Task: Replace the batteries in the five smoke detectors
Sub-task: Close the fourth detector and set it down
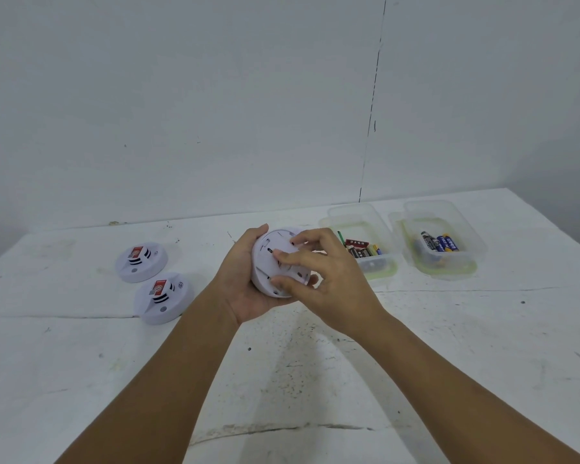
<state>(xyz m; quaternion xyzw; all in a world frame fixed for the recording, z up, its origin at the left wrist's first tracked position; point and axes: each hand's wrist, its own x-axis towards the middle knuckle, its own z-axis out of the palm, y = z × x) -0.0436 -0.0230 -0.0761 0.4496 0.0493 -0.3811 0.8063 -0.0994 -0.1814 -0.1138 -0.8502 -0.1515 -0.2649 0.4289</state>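
1. A white smoke detector (275, 262) is held above the middle of the white desk (315, 380), its flat back plate turned toward the camera.
2. The left hand (245, 283) cups the detector from its 9 o'clock side — palm under the rim, thumb curled over the top edge at about 11 o'clock.
3. The right hand (325, 279) comes in from 3 o'clock. Its fingers (292, 257) are bent and slightly spread, with the tips pressing on the back plate; the thumb lies on the lower rim near 5 o'clock.
4. Two more smoke detectors lie face up on the desk at 9 o'clock from the hands: the far detector (141, 261) and the near detector (163, 297), just beside each other, each with a red label.
5. At 3 o'clock stand two clear plastic tubs — the left tub (359, 216) and the right tub (449, 209), close together.
6. Each tub holds loose batteries: dark and red ones (360, 249) in the left, blue and black ones (441, 243) in the right.
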